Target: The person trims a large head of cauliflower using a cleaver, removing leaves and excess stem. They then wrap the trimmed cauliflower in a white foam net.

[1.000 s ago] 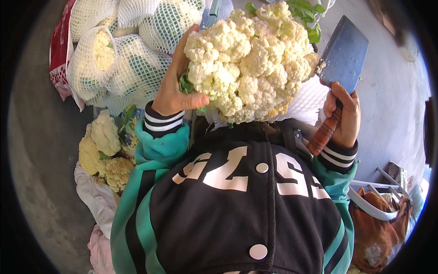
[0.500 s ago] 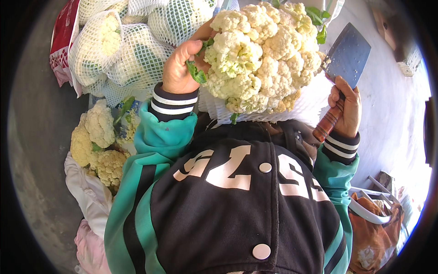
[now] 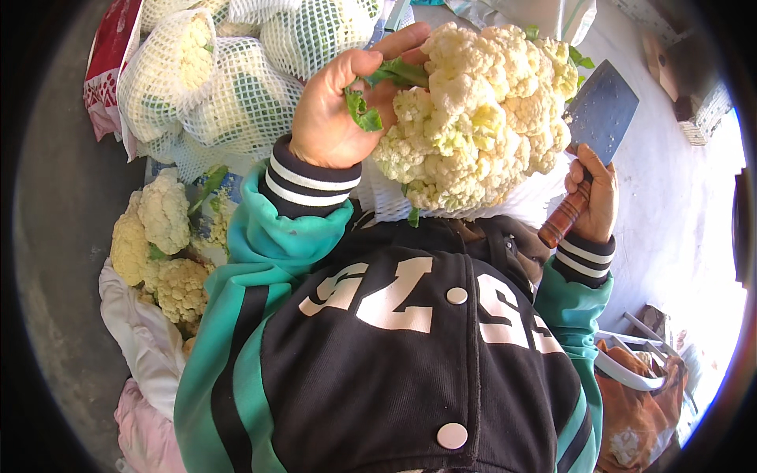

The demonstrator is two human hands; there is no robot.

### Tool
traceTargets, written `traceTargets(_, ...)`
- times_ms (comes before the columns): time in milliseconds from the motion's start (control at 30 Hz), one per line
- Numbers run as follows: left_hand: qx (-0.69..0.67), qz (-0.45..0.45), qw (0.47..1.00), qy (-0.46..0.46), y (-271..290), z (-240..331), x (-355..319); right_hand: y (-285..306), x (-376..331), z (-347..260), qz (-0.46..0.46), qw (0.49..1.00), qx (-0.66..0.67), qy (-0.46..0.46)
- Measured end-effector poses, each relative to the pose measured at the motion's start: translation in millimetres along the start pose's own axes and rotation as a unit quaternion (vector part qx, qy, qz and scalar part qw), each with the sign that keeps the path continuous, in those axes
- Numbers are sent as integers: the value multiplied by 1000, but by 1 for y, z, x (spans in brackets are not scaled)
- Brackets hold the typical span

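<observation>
A large cream-coloured cauliflower with a few green leaves is in front of my chest. My left hand is at its left side, fingers curved around a green leaf stalk and the edge of the head; part of the fingers is hidden behind it. My right hand grips a cleaver by its brown wooden handle, the broad grey blade pointing up with small crumbs on it. The blade's left edge is close beside the cauliflower; whether they touch, I cannot tell. White foam netting shows beneath the head.
Several cauliflowers in white foam nets are piled at the far left, beside a red and white bag. Bare cauliflower pieces lie by my left elbow, above white cloth. A brown bag with a pale handle is at the lower right.
The cauliflower has shifted right and slightly down and turned, showing a stalk on its left. My left hand has moved right with it. The cleaver is slightly lower, still in my right hand.
</observation>
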State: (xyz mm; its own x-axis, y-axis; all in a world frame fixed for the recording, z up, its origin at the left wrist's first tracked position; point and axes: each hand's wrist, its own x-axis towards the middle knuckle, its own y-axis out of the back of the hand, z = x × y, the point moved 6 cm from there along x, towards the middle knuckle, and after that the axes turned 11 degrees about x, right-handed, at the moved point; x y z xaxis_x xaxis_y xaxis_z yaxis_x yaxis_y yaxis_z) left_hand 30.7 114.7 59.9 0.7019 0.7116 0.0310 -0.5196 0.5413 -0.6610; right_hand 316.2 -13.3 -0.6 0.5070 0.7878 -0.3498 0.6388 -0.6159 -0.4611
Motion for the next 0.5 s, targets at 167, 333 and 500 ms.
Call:
traceTargets(167, -7, -13, 1000, 2, -4, -1, 1, 0, 1, 4, -7, 1000, 10, -3)
traceTargets(333, 65, -17, 998, -7, -3, -4, -4, -3, -2, 6, -5, 1000, 8, -10)
traceTargets(500, 214, 23, 975, -54, 8, -3, -12, -9, -9, 9, -26, 1000, 13, -8)
